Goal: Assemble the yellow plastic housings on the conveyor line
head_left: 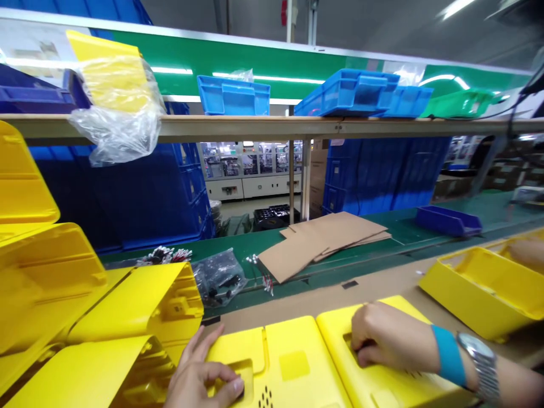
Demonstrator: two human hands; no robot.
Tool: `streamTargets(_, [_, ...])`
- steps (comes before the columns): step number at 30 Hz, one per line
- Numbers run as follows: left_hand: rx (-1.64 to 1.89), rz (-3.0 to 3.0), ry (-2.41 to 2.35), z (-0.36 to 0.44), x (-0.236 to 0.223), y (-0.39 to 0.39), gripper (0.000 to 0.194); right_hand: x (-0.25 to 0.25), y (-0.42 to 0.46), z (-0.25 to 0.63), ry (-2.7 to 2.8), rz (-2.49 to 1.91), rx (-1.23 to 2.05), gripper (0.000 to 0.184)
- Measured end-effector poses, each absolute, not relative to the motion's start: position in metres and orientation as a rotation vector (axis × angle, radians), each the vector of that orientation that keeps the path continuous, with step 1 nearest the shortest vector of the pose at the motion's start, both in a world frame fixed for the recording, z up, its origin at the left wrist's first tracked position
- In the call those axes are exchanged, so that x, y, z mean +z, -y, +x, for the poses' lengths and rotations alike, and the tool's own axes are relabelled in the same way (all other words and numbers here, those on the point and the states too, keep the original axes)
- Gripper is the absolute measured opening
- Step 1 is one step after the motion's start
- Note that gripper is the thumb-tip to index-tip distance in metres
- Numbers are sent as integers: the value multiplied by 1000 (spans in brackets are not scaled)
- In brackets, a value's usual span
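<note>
Two yellow plastic housings lie side by side in front of me, the left housing (pixel 293 365) and the right housing (pixel 408 311). My left hand (pixel 198 371) rests over the left housing's recess, thumb and forefinger pinched at a small black part (pixel 241 392), mostly hidden. On the right housing, my right hand (pixel 382 334) is closed with its fingertips in a recess; whatever they hold is hidden. A teal band (pixel 448 354) and a metal watch (pixel 478 354) circle my right wrist.
Yellow shells (pixel 114 306) are stacked on the left. Behind lie a bag of black parts (pixel 219 277), wire bundles (pixel 168 256), cardboard sheets (pixel 327 241) and a blue bin (pixel 448 221). Another person's hand (pixel 529 252) is at a yellow shell (pixel 484 292). A shelf (pixel 255 126) spans above.
</note>
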State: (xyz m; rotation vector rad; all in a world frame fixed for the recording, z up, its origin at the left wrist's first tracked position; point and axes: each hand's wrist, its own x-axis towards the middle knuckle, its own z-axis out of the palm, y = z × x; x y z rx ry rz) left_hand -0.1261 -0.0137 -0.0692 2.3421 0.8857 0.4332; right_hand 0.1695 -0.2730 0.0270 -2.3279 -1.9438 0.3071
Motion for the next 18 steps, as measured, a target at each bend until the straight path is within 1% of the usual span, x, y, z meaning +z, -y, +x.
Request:
streamTargets(3, [521, 2262, -871, -125, -63, 19, 20, 20, 274, 175, 1867, -2334, 320, 14])
streamTargets(6, [515, 2218, -860, -122, -55, 23, 16, 16, 273, 179, 1888, -2285, 347, 12])
streamTargets(10, [471, 2209, -889, -119, -47, 24, 15, 19, 272, 180, 1969, -2209, 376, 8])
streamTargets(15, [457, 2274, -930, -121, -54, 20, 15, 31, 273, 176, 1874, -2267, 547, 18])
streamTargets(16, [471, 2289, -926, -122, -59, 19, 17, 32, 273, 175, 1824, -2301, 567, 17])
streamTargets(17, [498, 2290, -910, -123, -65, 18, 20, 33, 272, 176, 1753, -2352, 535, 15])
streamTargets(18, [547, 2274, -890, -123, -71, 16, 22, 34, 270, 177, 1681, -2409, 458, 19])
